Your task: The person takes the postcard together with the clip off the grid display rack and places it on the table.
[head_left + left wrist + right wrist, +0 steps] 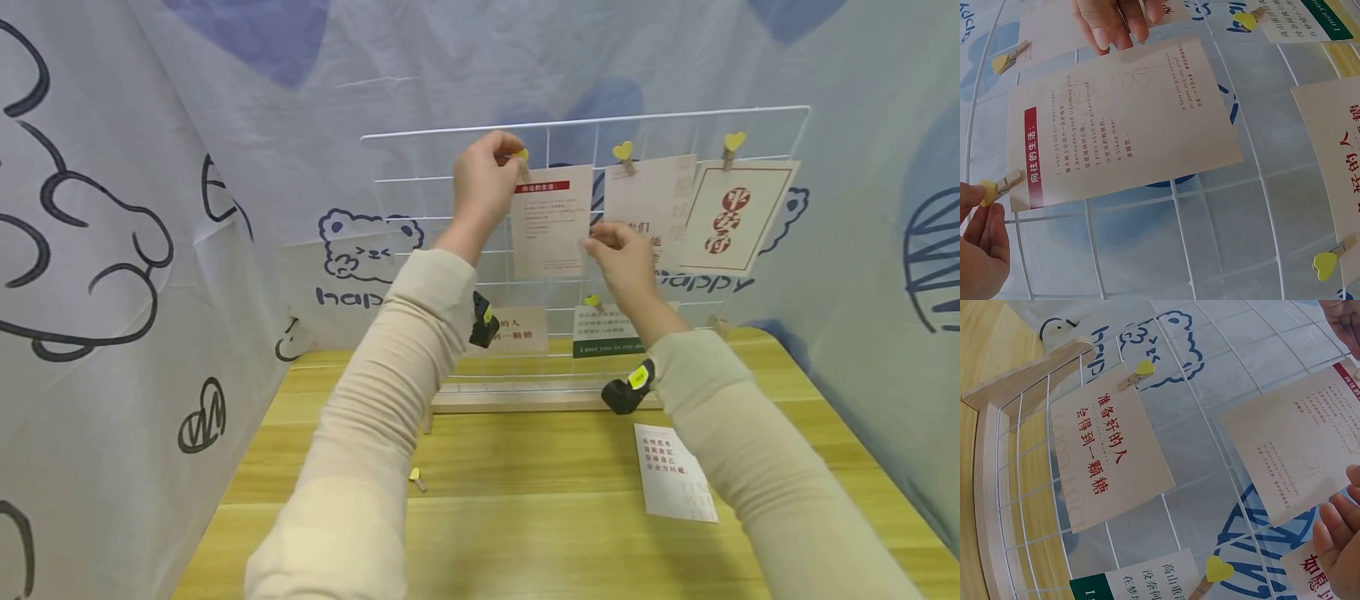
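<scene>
My left hand [486, 179] pinches a wooden clip with a yellow heart [988, 192] between thumb and fingers. That clip is at the upper left corner of a cream card with a red heading bar [1125, 128], which hangs against a white wire grid [450, 177]. Beside the card's right edge is my right hand [626, 258], its fingers loosely bent and nothing held in them. In the left wrist view a narrow gap shows between those fingertips and the card. Further right, two more cards, a pale one [648, 192] and a red-bordered one [738, 242], hang from yellow heart clips.
Lower on the grid hang a card with red writing [1110, 450] and a green-banded card [607, 333]. A loose card [671, 475] and a spare heart clip [417, 478] lie on the wooden table [517, 517]. The grid stands in a wooden base [525, 403], with a patterned cloth [465, 67] behind.
</scene>
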Motion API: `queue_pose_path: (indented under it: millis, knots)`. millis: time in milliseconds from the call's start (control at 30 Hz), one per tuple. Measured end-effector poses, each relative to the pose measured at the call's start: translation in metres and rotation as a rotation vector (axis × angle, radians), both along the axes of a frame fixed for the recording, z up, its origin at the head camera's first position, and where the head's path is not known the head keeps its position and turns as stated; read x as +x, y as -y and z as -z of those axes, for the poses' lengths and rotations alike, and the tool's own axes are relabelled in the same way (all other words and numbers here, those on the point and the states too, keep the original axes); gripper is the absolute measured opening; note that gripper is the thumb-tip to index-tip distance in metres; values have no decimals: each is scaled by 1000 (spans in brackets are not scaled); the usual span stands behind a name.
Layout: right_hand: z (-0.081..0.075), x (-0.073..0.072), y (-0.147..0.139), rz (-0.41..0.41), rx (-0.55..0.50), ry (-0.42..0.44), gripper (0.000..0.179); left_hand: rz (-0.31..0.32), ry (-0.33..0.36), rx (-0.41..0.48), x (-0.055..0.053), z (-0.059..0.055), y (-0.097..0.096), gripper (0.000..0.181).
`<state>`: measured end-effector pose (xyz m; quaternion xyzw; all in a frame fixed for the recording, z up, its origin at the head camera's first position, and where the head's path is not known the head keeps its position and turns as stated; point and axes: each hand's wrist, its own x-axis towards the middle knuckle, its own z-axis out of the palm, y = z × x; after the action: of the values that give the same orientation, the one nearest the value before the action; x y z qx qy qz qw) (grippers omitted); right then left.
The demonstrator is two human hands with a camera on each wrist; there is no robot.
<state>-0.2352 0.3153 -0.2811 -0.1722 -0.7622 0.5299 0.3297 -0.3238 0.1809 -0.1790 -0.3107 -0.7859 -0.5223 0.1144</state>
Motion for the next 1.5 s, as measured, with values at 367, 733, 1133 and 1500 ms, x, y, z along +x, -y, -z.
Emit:
queue_pose_path:
  millis: [367, 733, 1133, 1500]
  knots:
    - [3, 1, 0, 17, -27, -36, 26, 8, 17, 9, -1, -1, -1, 14]
    - [-4, -4, 4, 30, -53, 0, 20, -5, 22, 51, -2, -1, -1, 13]
    - [-2, -6, 8, -24, -98, 4, 21, -78, -149, 42, 3, 6, 0, 10]
    - [4, -2, 6, -87, -149, -147, 16, -71, -262, 13, 5, 6, 3, 9]
